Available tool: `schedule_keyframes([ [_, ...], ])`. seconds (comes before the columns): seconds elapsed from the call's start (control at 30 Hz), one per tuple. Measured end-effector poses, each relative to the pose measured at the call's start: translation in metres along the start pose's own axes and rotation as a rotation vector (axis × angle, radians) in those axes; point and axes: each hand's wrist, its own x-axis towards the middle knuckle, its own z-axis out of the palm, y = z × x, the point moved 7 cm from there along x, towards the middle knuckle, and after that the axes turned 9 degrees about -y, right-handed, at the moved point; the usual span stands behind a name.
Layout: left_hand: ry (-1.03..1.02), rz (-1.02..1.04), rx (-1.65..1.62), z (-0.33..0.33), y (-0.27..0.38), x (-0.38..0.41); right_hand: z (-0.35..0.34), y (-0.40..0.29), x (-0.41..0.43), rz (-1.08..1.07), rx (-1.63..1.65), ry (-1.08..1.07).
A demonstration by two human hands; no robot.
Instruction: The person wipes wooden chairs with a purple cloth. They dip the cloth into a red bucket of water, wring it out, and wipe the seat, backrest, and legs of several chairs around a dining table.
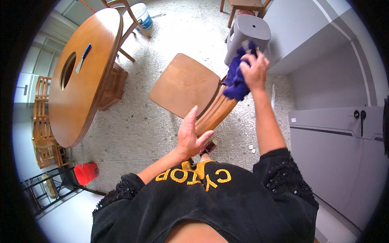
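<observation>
A wooden chair stands before me, its flat seat (186, 85) on the left and its slatted backrest (217, 112) running up to the right. My right hand (256, 71) grips a purple cloth (236, 79) that drapes over the far end of the backrest. Something dark and partly clear shows beyond those fingers, too blurred to name. At the backrest's near end is my left hand (189, 136), thumb spread from straight fingers, beside or lightly touching the wood; it holds nothing.
A grey plastic stool (253, 27) stands just past the cloth. On the left, an oval wooden table (91, 91) carries a blue-handled scraper (83, 57). A red bucket (86, 173) and a white bucket (142, 15) sit on the floor. Grey cabinet doors (328, 152) line the right.
</observation>
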Motion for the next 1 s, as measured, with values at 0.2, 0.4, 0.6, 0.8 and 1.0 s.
schedule_keyframes([
  [0.2, 0.25, 0.176, -0.023, -0.013, 0.003, -0.013, -0.027, -0.131, -0.117, -0.104, 0.059, -0.154],
  [0.4, 0.254, 0.414, -0.017, -0.02, 0.014, -0.024, -0.048, -0.177, -0.17, -0.131, 0.257, -0.144],
  [0.6, 0.321, 0.232, -0.19, -0.029, 0.006, -0.059, -0.054, -0.155, -0.15, -0.308, 0.053, -0.113],
  [0.8, 0.22, 0.124, -0.066, -0.024, 0.014, -0.056, -0.055, -0.063, -0.077, -0.05, 0.002, 0.105],
  [1.0, 0.089, -0.014, 0.22, 0.004, 0.017, -0.012, -0.004, 0.004, 0.019, -0.034, 0.061, -0.002],
])
